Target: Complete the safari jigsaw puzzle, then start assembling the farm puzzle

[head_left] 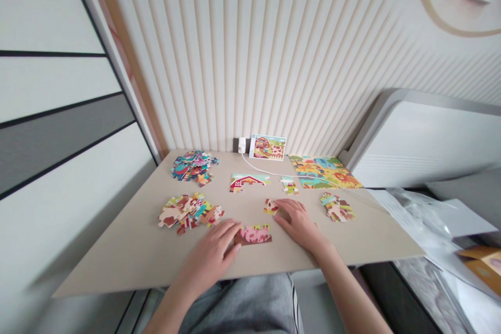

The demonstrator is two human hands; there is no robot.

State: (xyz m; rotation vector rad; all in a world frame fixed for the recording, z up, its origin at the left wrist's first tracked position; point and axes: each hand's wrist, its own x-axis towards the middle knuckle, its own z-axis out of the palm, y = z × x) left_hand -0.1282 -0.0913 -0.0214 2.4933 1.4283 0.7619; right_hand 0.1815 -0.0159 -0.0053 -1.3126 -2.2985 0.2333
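At the front of the table lies a joined jigsaw section (256, 235) showing a pink spotted pig. My left hand (211, 250) holds its left end, thumb below and fingers above. A small jigsaw piece (269, 206) with brown and yellow-green print sits just behind it, and the thumb and fingertips of my right hand (296, 221) close on its right side, hiding part of it. Farther back are a joined section with a red barn roof (245, 182) and a smaller green section (289, 186), both apart from my hands.
Loose jigsaw pieces form a farm-coloured heap (188, 211) at left, a blue-purple heap (193, 164) behind it and a small pile (336, 207) at right. A picture card (268, 147) leans on the wall. A white cable (274, 173) crosses toward an animal picture (326, 171).
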